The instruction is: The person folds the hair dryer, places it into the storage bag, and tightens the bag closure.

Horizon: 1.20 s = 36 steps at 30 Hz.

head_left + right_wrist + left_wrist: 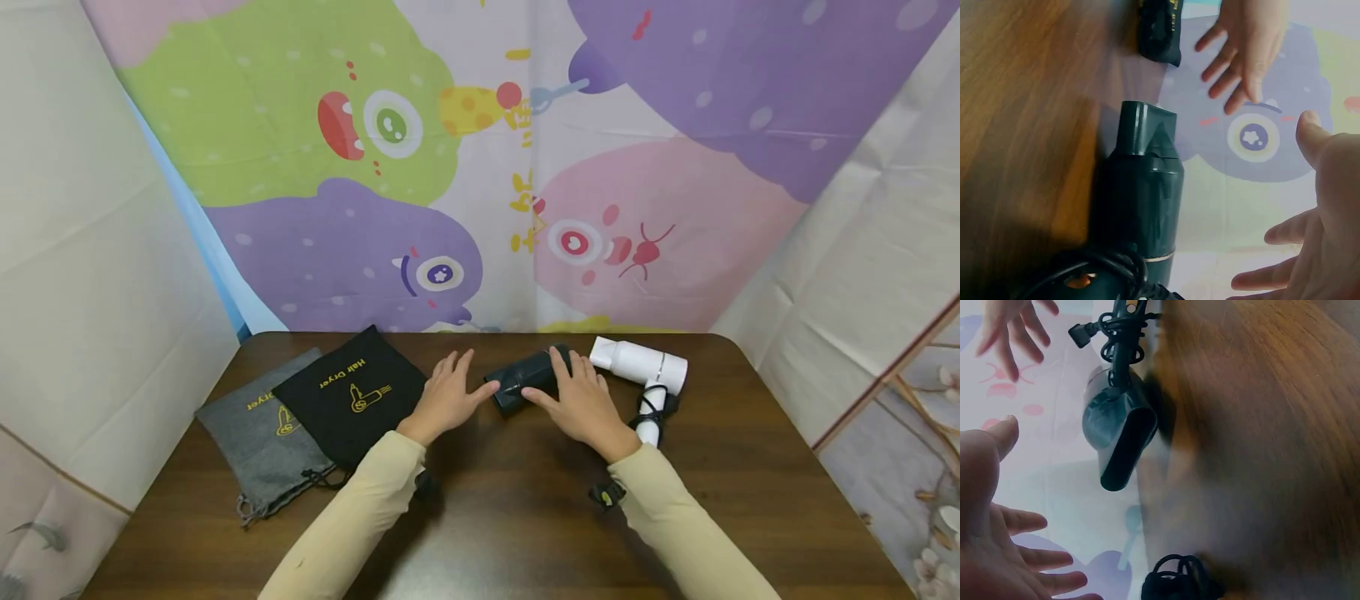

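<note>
Closest to the camera, two cream sleeves are seen reaching up over the dark wooden table, so that's the starting point.

Going left to right: a grey drawstring bag is laid flat near the left edge of the table, and a black drawstring bag with gold "Hair Dryer" print is laid partly on top of it. Just right of the black bag, the left hand is held low over the table with fingers straight and spread wide; nothing is gripped by it. Whether the fingertips actually touch the dryer can't be told, but they're right beside its left end.

Next, the black hair dryer is found lying on its side in the middle of the table, towards the back edge, between the two hands. In the right wrist view its flat nozzle is pointed towards the black bag, and its cord is bundled up at the other end.

The right hand is seen open too, fingers straight and loosely spread, resting over the dryer's right end without being curled round it.

Further right, a white hair dryer is lying with its handle towards the camera and a dark cord wrapped round it.
</note>
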Each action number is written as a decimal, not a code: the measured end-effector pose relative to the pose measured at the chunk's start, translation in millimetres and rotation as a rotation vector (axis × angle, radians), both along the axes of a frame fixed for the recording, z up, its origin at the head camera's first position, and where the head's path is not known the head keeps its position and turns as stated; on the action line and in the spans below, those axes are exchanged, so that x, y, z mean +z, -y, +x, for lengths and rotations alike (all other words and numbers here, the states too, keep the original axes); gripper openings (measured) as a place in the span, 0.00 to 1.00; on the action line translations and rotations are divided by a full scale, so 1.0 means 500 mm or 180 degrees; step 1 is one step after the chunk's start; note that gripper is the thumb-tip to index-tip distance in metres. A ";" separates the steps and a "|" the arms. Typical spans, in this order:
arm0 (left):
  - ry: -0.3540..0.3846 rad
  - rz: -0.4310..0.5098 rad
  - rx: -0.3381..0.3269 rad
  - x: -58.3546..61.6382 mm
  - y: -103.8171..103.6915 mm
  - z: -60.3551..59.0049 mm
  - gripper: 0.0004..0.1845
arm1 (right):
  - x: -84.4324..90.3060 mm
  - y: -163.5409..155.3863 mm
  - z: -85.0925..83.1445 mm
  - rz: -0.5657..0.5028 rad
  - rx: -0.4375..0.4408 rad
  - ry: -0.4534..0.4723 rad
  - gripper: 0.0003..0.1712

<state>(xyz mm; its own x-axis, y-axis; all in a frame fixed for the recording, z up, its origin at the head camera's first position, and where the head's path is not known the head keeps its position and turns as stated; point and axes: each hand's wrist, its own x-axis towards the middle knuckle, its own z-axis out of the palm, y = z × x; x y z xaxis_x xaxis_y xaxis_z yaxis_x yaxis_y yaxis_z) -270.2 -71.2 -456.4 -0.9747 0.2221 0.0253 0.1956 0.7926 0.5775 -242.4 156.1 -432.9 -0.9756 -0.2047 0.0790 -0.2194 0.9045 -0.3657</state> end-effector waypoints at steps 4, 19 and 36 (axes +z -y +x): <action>0.0068 0.0132 -0.0031 -0.007 -0.002 -0.008 0.44 | 0.005 -0.011 0.003 -0.0045 -0.0058 -0.0018 0.52; 0.0179 0.0369 -0.0104 -0.028 -0.025 -0.036 0.42 | -0.006 -0.065 -0.004 -0.0096 -0.0344 0.0352 0.56; 0.0278 0.0420 -0.0227 -0.047 -0.057 -0.051 0.42 | -0.041 -0.089 -0.011 0.0091 -0.0469 0.0650 0.58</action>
